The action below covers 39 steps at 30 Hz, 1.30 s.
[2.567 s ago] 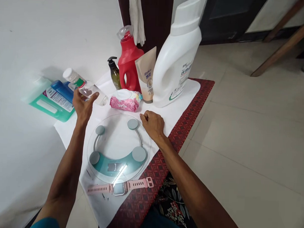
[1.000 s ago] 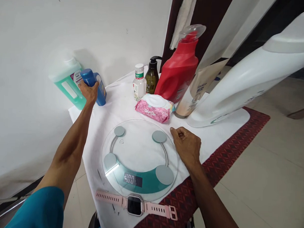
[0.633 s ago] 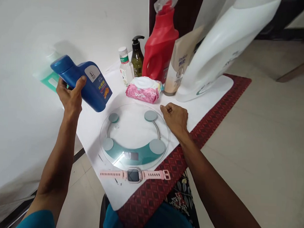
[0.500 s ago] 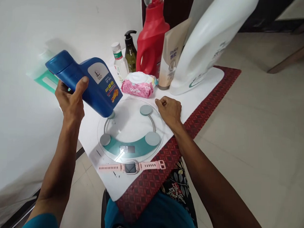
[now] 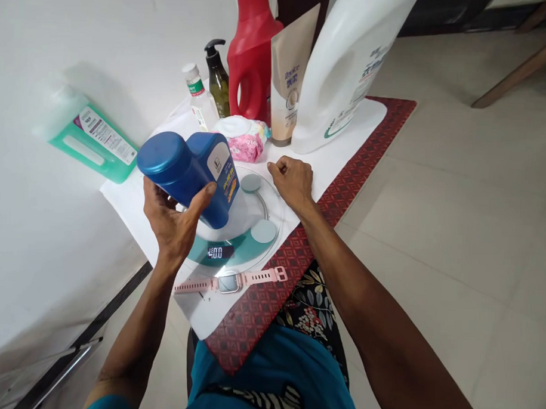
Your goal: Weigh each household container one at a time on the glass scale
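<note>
My left hand (image 5: pixel 176 216) grips a blue bottle (image 5: pixel 189 169) with a blue cap from its near side. The bottle is tilted over the glass bathroom scale (image 5: pixel 253 254); whether its base touches the glass I cannot tell. Digits glow on the scale's display (image 5: pixel 220 252). My right hand (image 5: pixel 294 180) rests on the white table cover, fingers curled into a loose fist, beside the scale's right edge. Just in front of the scale lies a pink-strapped smartwatch (image 5: pixel 228 282). A pink wipes pack (image 5: pixel 246 147) sits behind the scale, partly hidden by the bottle.
Along the back stand a small white-capped bottle (image 5: pixel 200 97), a dark pump bottle (image 5: pixel 217 80), a red jug (image 5: pixel 251 48), a beige tube (image 5: pixel 288 80) and a large white jug (image 5: pixel 344 70). A green-liquid bottle (image 5: pixel 100 142) is at left by the wall. Red patterned cloth (image 5: pixel 369 145) borders the table's right edge.
My left hand has brought the blue bottle rightward and down over the scale, turning it more upright. The green bottle shows more fully. My right hand stays in its fist on the table.
</note>
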### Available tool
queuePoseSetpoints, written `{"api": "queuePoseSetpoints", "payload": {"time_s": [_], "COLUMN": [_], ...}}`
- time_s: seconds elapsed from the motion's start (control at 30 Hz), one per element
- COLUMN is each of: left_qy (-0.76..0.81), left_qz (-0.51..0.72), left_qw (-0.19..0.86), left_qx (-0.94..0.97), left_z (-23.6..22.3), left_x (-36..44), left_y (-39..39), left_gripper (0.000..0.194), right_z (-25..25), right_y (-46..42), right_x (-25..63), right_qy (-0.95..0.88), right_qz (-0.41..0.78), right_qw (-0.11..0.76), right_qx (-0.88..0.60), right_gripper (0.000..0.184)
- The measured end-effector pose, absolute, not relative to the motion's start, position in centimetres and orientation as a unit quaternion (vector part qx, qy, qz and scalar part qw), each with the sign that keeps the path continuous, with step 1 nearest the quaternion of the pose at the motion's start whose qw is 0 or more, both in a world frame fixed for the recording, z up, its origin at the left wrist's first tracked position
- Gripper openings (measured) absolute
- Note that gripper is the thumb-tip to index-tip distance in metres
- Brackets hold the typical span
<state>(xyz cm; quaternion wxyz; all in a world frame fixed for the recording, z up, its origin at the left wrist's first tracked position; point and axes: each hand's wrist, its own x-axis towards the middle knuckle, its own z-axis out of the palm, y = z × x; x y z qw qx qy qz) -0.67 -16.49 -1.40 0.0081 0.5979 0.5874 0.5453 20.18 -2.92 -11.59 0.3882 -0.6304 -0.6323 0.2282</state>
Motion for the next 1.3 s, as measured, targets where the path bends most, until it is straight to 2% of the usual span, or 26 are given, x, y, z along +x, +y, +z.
{"api": "queuePoseSetpoints", "payload": {"time_s": [0.13, 0.4, 0.7, 0.9, 1.1, 1.3], "left_qy": [0.558, 0.604, 0.630, 0.613, 0.585, 0.620], "left_qz": [0.564, 0.682, 0.684, 0.642, 0.560, 0.597], "left_qw": [0.042, 0.041, 0.053, 0.087, 0.134, 0.145], "left_qx": [0.607, 0.411, 0.364, 0.453, 0.571, 0.488], "left_z": [-1.2, -3.0, -4.6, -4.4, -4.7, -5.5], "left_x": [-1.6, -6.5, -8.7, -6.5, -1.8, 1.3], "left_y": [-17.6, -21.4, -22.2, -21.2, -18.5, -16.7], "left_gripper": [0.070, 0.044, 0.041, 0.050, 0.078, 0.067], "right_z": [-11.7, -11.8, -11.8, -11.7, -11.6, -10.9], "right_y": [-3.0, -3.2, -3.4, -3.6, -3.4, -3.4], "right_x": [20.3, 20.5, 20.6, 20.6, 20.6, 20.4], "right_qy": [-0.633, -0.630, -0.633, -0.635, -0.632, -0.631], "right_qz": [0.229, 0.237, 0.238, 0.234, 0.237, 0.245], "right_qw": [0.391, 0.409, 0.406, 0.397, 0.388, 0.384], "right_qx": [-0.628, -0.616, -0.615, -0.620, -0.627, -0.627], "right_gripper": [0.033, 0.033, 0.033, 0.034, 0.033, 0.034]}}
